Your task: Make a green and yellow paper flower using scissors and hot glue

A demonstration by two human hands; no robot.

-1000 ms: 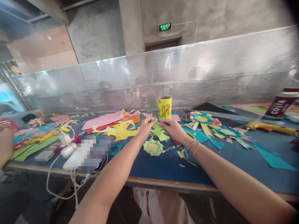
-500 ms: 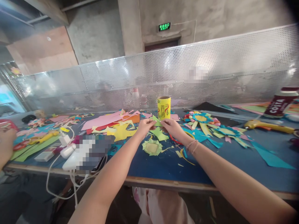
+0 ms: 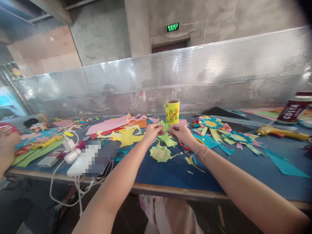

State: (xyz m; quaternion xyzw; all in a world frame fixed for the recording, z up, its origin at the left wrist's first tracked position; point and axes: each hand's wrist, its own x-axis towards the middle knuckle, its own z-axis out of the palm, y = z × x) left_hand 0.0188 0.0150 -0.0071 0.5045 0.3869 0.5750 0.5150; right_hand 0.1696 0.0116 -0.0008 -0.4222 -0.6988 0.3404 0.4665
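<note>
Both my hands are stretched out over a blue table point(image 3: 170, 172) and pinch one small green paper scrap point(image 3: 164, 126) between them. My left hand point(image 3: 153, 131) holds its left end with closed fingers. My right hand point(image 3: 179, 131) grips the right end; a bracelet sits on that wrist. Just below the hands lie more green paper pieces point(image 3: 168, 140) and a light green paper flower with a yellow centre point(image 3: 160, 153). A yellow tape roll point(image 3: 172, 112) stands upright right behind the hands. Red-handled scissors point(image 3: 183, 146) lie partly hidden under my right wrist.
Pink, yellow and orange paper sheets point(image 3: 117, 127) lie to the left, finished paper flowers point(image 3: 211, 125) to the right. A white charger with cables point(image 3: 73, 156), a yellow cutter point(image 3: 278, 131) and a dark bottle point(image 3: 293, 111) sit near the edges. Another person's hand point(image 3: 7, 148) is at far left. A perforated metal screen point(image 3: 219, 71) backs the table.
My hands have lifted the green scrap slightly off the table and drawn it a little towards the tape roll. The person's hand at far left has shifted a bit.
</note>
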